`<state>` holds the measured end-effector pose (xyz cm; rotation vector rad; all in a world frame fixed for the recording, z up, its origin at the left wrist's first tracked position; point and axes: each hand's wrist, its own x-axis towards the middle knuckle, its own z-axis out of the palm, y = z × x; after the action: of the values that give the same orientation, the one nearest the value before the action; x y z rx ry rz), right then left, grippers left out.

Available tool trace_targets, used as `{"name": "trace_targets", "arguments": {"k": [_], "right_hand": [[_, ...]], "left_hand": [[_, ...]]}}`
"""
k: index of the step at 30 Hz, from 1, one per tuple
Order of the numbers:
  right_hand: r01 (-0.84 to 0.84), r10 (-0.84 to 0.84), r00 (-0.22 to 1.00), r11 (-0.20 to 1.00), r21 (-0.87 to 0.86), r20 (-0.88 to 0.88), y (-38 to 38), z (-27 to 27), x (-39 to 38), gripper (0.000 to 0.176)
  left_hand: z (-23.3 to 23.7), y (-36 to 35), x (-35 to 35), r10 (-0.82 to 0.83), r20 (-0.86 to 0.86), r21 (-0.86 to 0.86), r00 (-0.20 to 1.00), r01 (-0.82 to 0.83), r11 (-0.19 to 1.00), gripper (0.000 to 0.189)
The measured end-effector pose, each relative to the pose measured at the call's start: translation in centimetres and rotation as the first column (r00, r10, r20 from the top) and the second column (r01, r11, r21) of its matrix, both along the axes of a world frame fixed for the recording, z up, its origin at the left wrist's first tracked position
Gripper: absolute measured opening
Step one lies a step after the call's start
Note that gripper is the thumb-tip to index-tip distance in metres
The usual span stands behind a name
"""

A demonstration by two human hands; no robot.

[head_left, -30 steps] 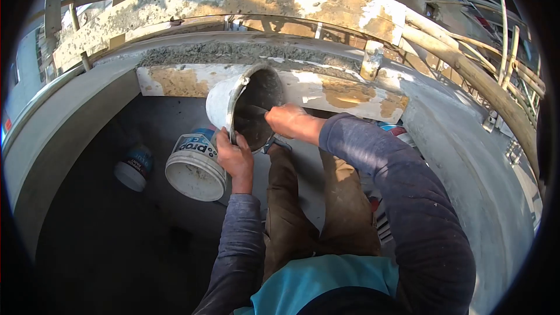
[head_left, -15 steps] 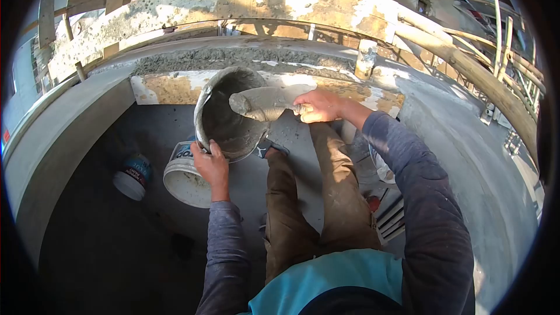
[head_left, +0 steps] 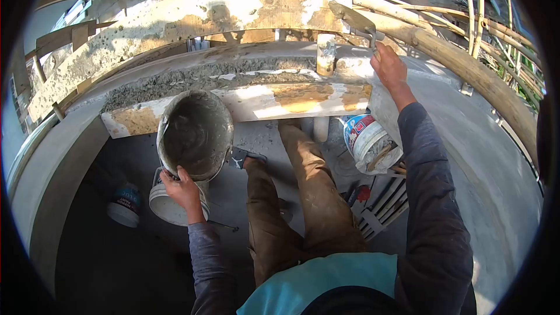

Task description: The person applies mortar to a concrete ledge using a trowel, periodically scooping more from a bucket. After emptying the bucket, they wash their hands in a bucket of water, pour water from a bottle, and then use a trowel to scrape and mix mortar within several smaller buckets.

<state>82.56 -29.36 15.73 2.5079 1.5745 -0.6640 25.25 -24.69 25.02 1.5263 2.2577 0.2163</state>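
Warm, low sunlight strikes the upper board (head_left: 233, 11) and the poles (head_left: 466, 76) at right, leaving pale, nearly washed-out patches. The floor (head_left: 116, 256) below sits in deep, murky shade with little detail. A fisheye lens bends every line, and black vignette fills the corners. The right hand (head_left: 389, 70) looks slightly soft, perhaps from motion blur.

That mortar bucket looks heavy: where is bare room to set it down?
Bare floor lies lower left, below the small tub and the white pail. The smooth concrete ledge at right is bare too. Crowded: by the right leg, the labelled pail and loose tools.
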Motion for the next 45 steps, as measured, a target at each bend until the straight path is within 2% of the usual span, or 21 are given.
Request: {"name": "trace_targets", "arguments": {"k": [3,5,6,8,9,11,13,14,16,18,23,26,28,30,36,38,39,40,42,44,45], "right_hand": [[-0.099,0.116,0.988,0.981,-0.165,0.097,-2.9,-1.4,-1.7,0.044],[-0.414,0.367,0.91,0.788,-0.455,-0.192,-2.4,-0.1,-4.2,0.044],[-0.419,0.369,0.908,0.786,-0.454,-0.198,-2.4,0.7,-5.5,0.044],[-0.001,-0.016,0.993,0.989,-0.146,-0.116,-1.4,2.1,-7.3,0.049],[0.065,-0.098,0.983,0.976,-0.208,-0.154,0.1,3.5,-8.1,0.051],[-0.051,0.021,0.981,0.987,-0.155,-0.192,0.8,4.7,-10.1,0.051],[-0.192,0.167,0.947,0.979,-0.064,-0.275,2.0,4.7,-14.4,0.05],[-0.307,0.28,0.887,0.952,-0.015,-0.368,2.3,4.9,-16.7,0.044],[-0.418,0.398,0.795,0.906,0.063,-0.458,3.5,4.0,-21.3,0.038],[-0.621,0.554,0.689,0.784,0.013,-0.468,4.6,2.8,-27.3,0.033],[-0.578,0.604,0.744,0.796,0.178,-0.285,7.2,0.7,-38.2,0.028],[-0.677,0.687,0.664,0.72,0.155,-0.295,5.8,2.2,-38.7,0.024],[-0.776,0.713,0.528,0.626,0.078,-0.461,6.1,3.0,-36.6,0.021],[-0.803,0.749,0.488,0.586,0.105,-0.449,7.1,3.4,-35.9,0.018],[-0.597,0.587,0.74,0.798,0.082,-0.327,5.3,3.0,-42.2,0.025],[-0.764,0.806,0.584,0.587,0.268,-0.101,2.8,2.7,-41.6,0.025],[-0.829,0.853,0.496,0.521,0.202,-0.165,3.7,3.5,-40.4,0.023],[-0.828,0.851,0.499,0.525,0.199,-0.165,4.4,4.2,-39.3,0.023],[-0.795,0.79,0.481,0.576,0.189,-0.381,6.0,4.0,-37.1,0.022],[-0.724,0.775,0.512,0.622,0.299,-0.37,5.9,2.2,-37.5,0.02],[-0.682,0.751,0.607,0.661,0.314,-0.261,6.3,2.5,-38.9,0.02]], "left_hand": [[0.7,0.5,0.9,0.023,0.038,-0.021,0.999,-0.022,1.0,0.025],[-0.6,0.2,-0.1,-0.024,0.025,0.031,0.999,0.023,0.999,0.025],[-0.7,-0.1,-0.6,-0.062,0.007,0.077,0.998,0.061,0.995,0.024],[0.6,0.5,0.9,-0.004,0.027,0.019,1.0,0.003,1.0,0.023],[1.2,0.9,1.7,0.046,0.041,-0.039,0.998,-0.044,0.998,0.022],[0.8,0.6,1.6,0.019,0.08,0.009,0.997,-0.02,1.0,0.019],[1.9,1.0,2.5,0.071,-0.01,-0.059,0.997,-0.072,0.996,0.018],[0.8,0.3,1.6,0.027,-0.004,0.049,1.0,-0.027,0.998,0.018],[1.5,0.8,2.5,0.077,-0.048,0.008,0.996,-0.077,0.997,0.019],[1.1,0.6,1.9,0.079,-0.076,0.004,0.994,-0.079,0.997,0.02],[0.3,0.5,0.7,0.053,-0.036,0.02,0.998,-0.052,0.998,0.02],[0.6,0.2,0.1,0.042,-0.016,0.038,0.999,-0.041,0.998,0.021],[0.7,0.1,-0.2,0.089,0.031,0.01,0.996,-0.09,0.996,0.022],[0.6,-0.3,-0.4,0.081,0.028,0.008,0.996,-0.082,0.997,0.023],[0.2,0.1,-0.5,-0.028,-0.019,0.012,0.999,0.028,1.0,0.023],[0.4,0.2,-0.5,-0.026,0.008,0.008,1.0,0.026,1.0,0.023],[0.6,0.5,-0.7,-0.004,0.028,-0.015,1.0,0.004,1.0,0.022],[0.8,0.6,-0.9,0.02,0.046,-0.043,0.999,-0.018,0.999,0.022],[0.8,0.7,-1.3,0.04,0.066,-0.026,0.997,-0.038,0.999,0.022],[0.6,0.6,-1.5,0.055,0.083,-0.013,0.995,-0.054,0.998,0.022],[0.5,0.6,-1.6,0.02,0.062,-0.003,0.998,-0.02,1.0,0.022]]}}
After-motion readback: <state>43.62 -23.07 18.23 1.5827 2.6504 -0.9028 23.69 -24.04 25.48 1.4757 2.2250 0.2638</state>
